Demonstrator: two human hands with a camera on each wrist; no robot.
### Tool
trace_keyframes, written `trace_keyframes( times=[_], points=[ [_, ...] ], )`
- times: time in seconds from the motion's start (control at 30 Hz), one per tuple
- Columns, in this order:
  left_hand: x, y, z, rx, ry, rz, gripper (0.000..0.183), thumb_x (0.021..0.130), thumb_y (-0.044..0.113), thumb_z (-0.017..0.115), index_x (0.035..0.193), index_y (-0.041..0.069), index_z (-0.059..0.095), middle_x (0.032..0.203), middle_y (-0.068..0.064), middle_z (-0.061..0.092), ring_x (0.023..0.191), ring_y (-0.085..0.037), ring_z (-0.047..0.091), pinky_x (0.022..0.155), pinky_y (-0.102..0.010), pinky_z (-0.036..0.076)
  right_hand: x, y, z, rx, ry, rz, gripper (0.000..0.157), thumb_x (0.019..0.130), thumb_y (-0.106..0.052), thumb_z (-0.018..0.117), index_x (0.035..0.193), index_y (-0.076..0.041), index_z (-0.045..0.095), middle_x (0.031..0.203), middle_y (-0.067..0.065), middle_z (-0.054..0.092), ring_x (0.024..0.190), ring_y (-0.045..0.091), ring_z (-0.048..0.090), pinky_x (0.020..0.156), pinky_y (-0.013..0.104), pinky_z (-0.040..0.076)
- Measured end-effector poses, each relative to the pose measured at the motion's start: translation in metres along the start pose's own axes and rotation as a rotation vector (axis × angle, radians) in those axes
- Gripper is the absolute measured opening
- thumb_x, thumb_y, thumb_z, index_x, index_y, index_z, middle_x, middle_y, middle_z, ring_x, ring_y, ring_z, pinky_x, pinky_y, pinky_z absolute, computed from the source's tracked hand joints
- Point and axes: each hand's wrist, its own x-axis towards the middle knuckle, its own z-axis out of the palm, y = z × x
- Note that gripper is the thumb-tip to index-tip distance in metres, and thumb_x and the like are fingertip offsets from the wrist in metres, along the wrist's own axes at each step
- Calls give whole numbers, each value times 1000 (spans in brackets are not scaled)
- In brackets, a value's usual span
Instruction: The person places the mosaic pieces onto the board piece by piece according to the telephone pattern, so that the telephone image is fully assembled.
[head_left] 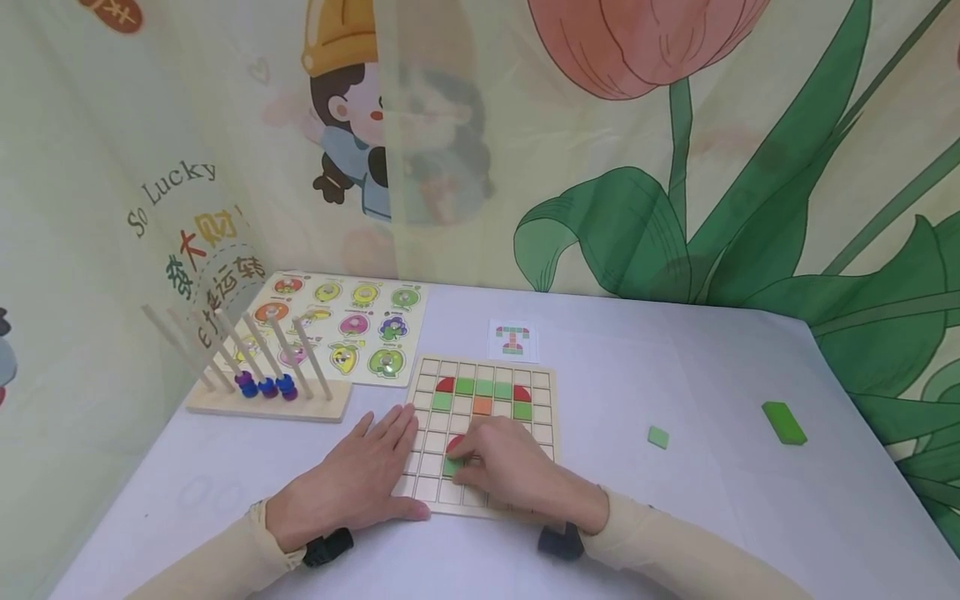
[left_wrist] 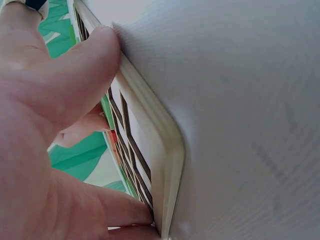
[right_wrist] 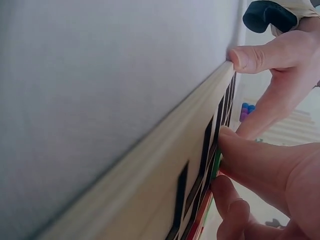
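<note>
A wooden grid board lies flat, with green, red and orange pieces in some cells. My left hand rests along its left edge, fingers straight and thumb on the front-left corner; the left wrist view shows the thumb against the rim. Over the board's lower middle, my right hand has thumb and forefinger at opposite edges of a green square tile, pinching it in a cell. Just behind that tile is a red quarter-round piece, partly covered by the fingers. The right hand hides several cells.
Behind the board lies a pattern card. A wooden peg stand with blue and purple beads stands at left, before a fruit puzzle board. To the right are a light green tile and a green block.
</note>
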Motion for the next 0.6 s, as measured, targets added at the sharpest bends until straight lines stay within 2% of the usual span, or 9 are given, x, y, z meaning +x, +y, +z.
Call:
trace_keyframes(
  times=[0.37,0.6],
  points=[
    [0,0,0,9,4,5,112,82,71,70,155,-7,35,167,-23,28,157,-39,26,125,-63,24,0,1,1,29,4,2,25,86,-15,82,111,-18,82,98,-8,77,83,0,60,69,14,48],
    [-1,0,-1,-1,0,1,113,82,71,71,155,-7,35,168,-23,28,157,-39,26,125,-63,23,-6,2,-4,50,27,37,28,84,-13,80,111,-21,82,89,-12,74,75,3,56,63,17,46]
  ],
)
